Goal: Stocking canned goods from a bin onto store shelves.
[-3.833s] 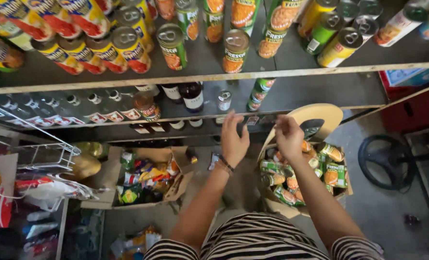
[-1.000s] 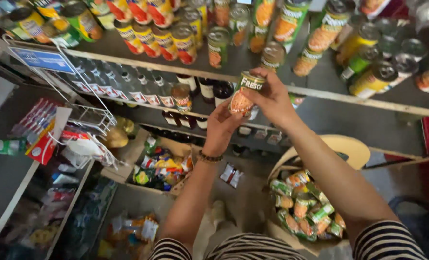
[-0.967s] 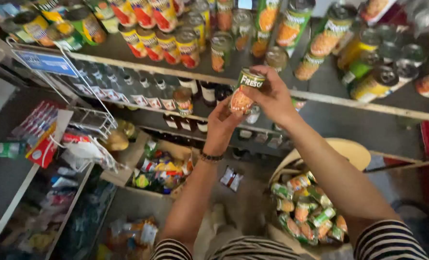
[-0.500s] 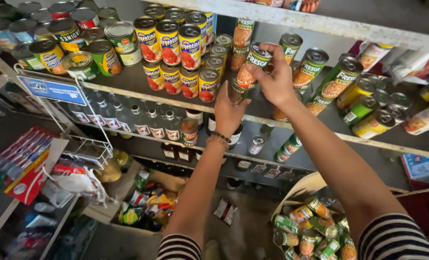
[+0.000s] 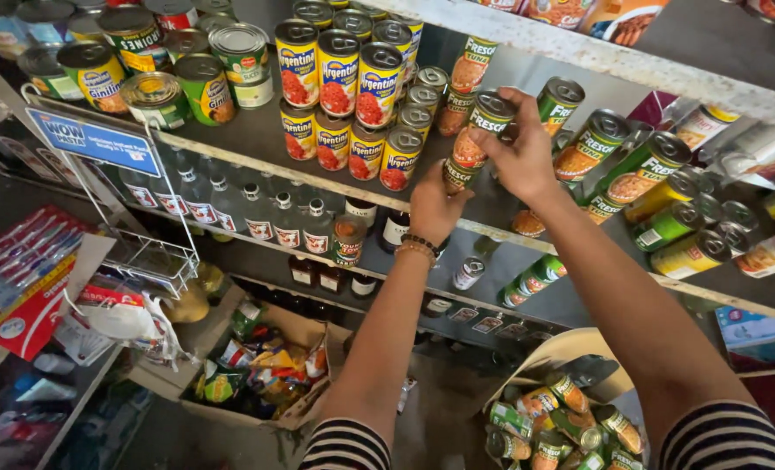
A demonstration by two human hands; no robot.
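Hands: right hand (image 5: 520, 155) and left hand (image 5: 435, 202) clamped on cylindrical metal can (image 5: 473, 139) at shelf (image 5: 257, 144).

A long grey shelf (image 5: 257, 144) is being filled with tins: red and yellow cans (image 5: 340, 74) are being stacked in the middle, green cans (image 5: 205, 87) are being kept at the left, and tall green tins (image 5: 640, 174) are lying sideways at the right.

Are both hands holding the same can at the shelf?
Yes, the left hand grips the bottom of the tall green and orange can while the right hand holds its top, just above the shelf.
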